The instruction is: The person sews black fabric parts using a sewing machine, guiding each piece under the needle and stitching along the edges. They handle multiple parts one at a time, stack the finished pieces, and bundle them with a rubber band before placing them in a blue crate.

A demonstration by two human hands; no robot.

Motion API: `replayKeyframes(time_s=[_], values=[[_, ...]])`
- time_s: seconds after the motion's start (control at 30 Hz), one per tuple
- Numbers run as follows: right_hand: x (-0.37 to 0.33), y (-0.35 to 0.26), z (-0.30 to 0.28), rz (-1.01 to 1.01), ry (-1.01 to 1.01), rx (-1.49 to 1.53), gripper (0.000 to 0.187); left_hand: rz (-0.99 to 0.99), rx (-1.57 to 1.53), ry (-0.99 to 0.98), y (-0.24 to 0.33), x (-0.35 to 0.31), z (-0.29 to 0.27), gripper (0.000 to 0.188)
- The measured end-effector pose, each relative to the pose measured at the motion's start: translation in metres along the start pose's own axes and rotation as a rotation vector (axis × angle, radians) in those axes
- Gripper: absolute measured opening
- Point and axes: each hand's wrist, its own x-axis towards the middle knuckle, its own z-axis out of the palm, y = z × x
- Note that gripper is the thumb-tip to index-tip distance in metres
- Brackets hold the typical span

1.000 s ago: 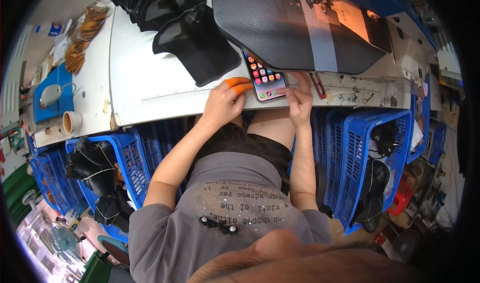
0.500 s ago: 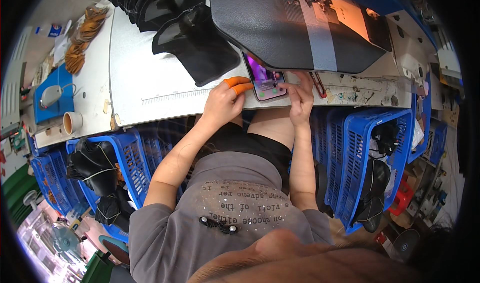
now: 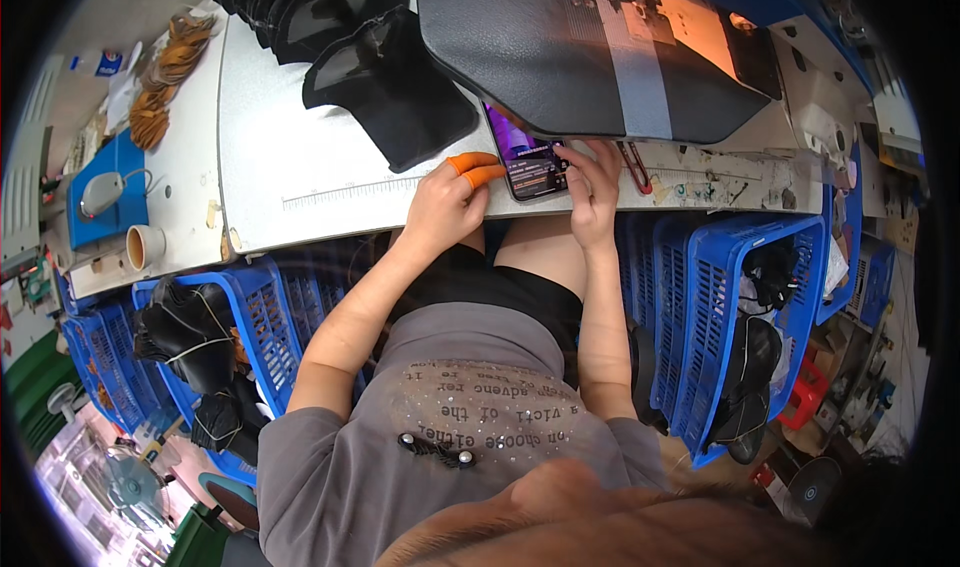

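A smartphone (image 3: 535, 172) with a lit screen lies on the pale worktable (image 3: 330, 182) near its front edge, its upper end partly under a black plate. My left hand (image 3: 447, 199), with orange finger cots on two fingers, rests at the phone's left side. Those fingers are stretched out and their tips touch its edge. Over the right side of the phone is my right hand (image 3: 594, 195), fingers apart and bent, one fingertip at the screen. Neither hand lifts the phone. Just right of it lie red-handled thread snips (image 3: 638, 170).
A black leather-like plate (image 3: 520, 67) with a grey strip extends from a lit sewing machine (image 3: 645, 12). Black cut pieces (image 3: 400, 97) are stacked at the back left. Blue crates (image 3: 705, 307) with black bundles flank my legs. A paper-tube roll (image 3: 145, 247) sits far left.
The phone's screen has changed from a bright picture to a darker page with text lines. My right hand has shifted slightly left and up over the screen. My left hand stays put.
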Motion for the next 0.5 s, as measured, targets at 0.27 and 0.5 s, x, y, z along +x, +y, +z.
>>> replayKeyframes(time_s=[0.27,0.5], values=[[0.013,-0.020,0.010,-0.013,-0.164,-0.153,0.034,0.006,-0.013,0.011,-0.001,0.000,0.000,0.025],[0.025,-0.028,0.016,-0.088,-0.215,-0.304,0.036,0.008,-0.018,0.018,-0.002,-0.001,0.001,0.024]])
